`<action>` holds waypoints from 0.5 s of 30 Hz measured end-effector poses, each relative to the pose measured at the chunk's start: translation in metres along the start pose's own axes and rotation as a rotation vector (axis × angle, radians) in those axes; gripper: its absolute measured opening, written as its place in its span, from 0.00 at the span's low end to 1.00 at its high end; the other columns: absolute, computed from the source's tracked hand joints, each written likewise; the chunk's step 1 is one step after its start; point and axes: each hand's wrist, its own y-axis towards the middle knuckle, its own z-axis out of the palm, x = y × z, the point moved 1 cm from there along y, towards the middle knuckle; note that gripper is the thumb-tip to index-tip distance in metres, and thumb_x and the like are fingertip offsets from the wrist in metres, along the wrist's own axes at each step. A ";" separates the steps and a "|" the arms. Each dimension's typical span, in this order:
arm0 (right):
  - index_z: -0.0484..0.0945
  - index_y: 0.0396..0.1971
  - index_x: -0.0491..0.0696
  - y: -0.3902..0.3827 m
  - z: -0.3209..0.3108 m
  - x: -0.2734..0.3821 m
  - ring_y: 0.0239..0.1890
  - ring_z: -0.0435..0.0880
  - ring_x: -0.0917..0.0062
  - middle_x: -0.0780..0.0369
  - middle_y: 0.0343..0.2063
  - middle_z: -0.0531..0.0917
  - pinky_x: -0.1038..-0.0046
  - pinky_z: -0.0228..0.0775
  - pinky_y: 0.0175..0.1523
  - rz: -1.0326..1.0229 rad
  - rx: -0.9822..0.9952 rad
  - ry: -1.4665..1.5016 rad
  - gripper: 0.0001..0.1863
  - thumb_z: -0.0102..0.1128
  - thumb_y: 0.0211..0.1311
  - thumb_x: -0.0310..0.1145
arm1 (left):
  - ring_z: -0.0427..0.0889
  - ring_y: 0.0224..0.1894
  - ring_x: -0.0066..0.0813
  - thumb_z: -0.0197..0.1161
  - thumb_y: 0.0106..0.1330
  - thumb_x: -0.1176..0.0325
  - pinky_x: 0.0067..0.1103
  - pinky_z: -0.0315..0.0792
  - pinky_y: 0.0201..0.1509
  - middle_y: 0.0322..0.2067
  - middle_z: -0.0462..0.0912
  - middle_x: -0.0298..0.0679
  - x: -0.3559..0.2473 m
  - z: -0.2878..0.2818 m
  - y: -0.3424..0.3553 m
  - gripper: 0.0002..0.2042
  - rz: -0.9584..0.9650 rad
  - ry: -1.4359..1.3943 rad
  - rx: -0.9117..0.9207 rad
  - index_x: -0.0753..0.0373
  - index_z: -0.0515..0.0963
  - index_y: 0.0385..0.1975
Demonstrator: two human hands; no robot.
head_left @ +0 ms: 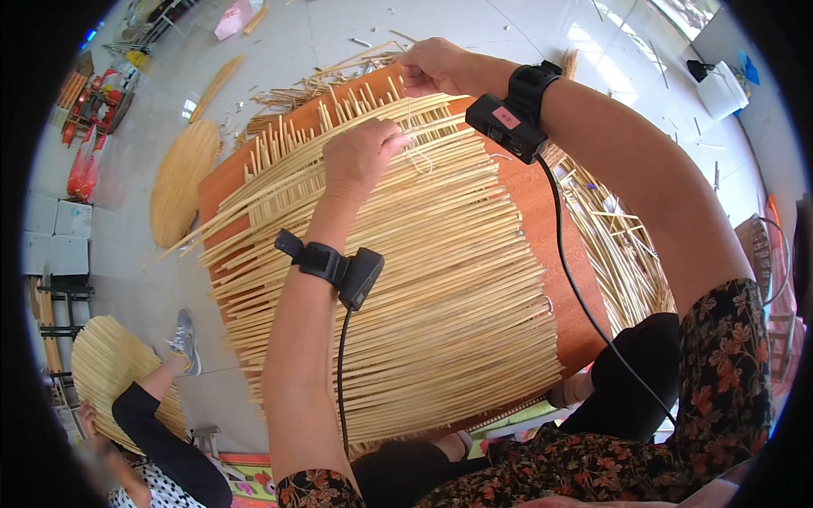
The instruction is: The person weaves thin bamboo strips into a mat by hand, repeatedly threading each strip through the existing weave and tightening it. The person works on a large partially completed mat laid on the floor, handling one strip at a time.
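A wide mat of pale, straw-coloured stalks [423, 296] lies side by side across a reddish-brown board [559, 245]. At its far part, more stalks stick out crosswise. My left hand [360, 157] is closed on top of the far stalks, thumb against the curled fingers; what it grips is hidden. Beyond it and to the right, my right hand [432, 68] is pinched at the board's far edge. A thin white string [419, 161] forms a loop beside my left hand and rises toward the right hand's fingers. Black devices are strapped to both wrists, trailing cables.
Loose stalks [618, 245] are heaped right of the board, with scraps beyond its far edge. A finished-looking oval mat [182, 182] lies on the floor at left. Another person [161, 440] sits at lower left beside a round mat [118, 372]. A white bucket [721, 91] stands far right.
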 end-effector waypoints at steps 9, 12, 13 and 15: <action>0.79 0.46 0.38 0.067 -0.047 0.001 0.30 0.90 0.68 0.54 0.33 0.87 0.70 0.87 0.38 -0.388 -0.478 0.162 0.14 0.61 0.71 0.34 | 0.83 0.30 0.38 0.70 0.65 0.53 0.30 0.74 0.33 0.27 0.85 0.35 0.016 0.005 -0.008 0.11 -0.067 -0.070 0.134 0.54 0.85 0.33; 0.74 0.59 0.41 0.097 -0.139 -0.004 0.37 0.89 0.68 0.56 0.40 0.85 0.67 0.87 0.41 -0.433 -0.184 -0.035 0.23 0.63 0.72 0.39 | 0.84 0.30 0.36 0.71 0.65 0.53 0.30 0.74 0.33 0.27 0.85 0.34 -0.003 0.041 0.018 0.12 0.008 -0.150 0.112 0.54 0.85 0.33; 0.78 0.50 0.41 0.080 -0.089 -0.009 0.33 0.89 0.70 0.57 0.35 0.86 0.69 0.87 0.39 -0.395 0.017 -0.115 0.15 0.62 0.71 0.34 | 0.84 0.30 0.36 0.71 0.65 0.53 0.29 0.74 0.33 0.28 0.86 0.34 0.017 0.027 0.001 0.12 -0.021 -0.099 0.106 0.55 0.85 0.33; 0.82 0.43 0.42 0.040 -0.030 -0.020 0.29 0.88 0.74 0.60 0.31 0.85 0.71 0.87 0.37 -0.290 0.317 -0.303 0.07 0.63 0.69 0.29 | 0.84 0.30 0.35 0.71 0.64 0.53 0.29 0.75 0.33 0.28 0.86 0.33 0.032 0.009 -0.014 0.12 -0.048 -0.079 0.073 0.55 0.86 0.33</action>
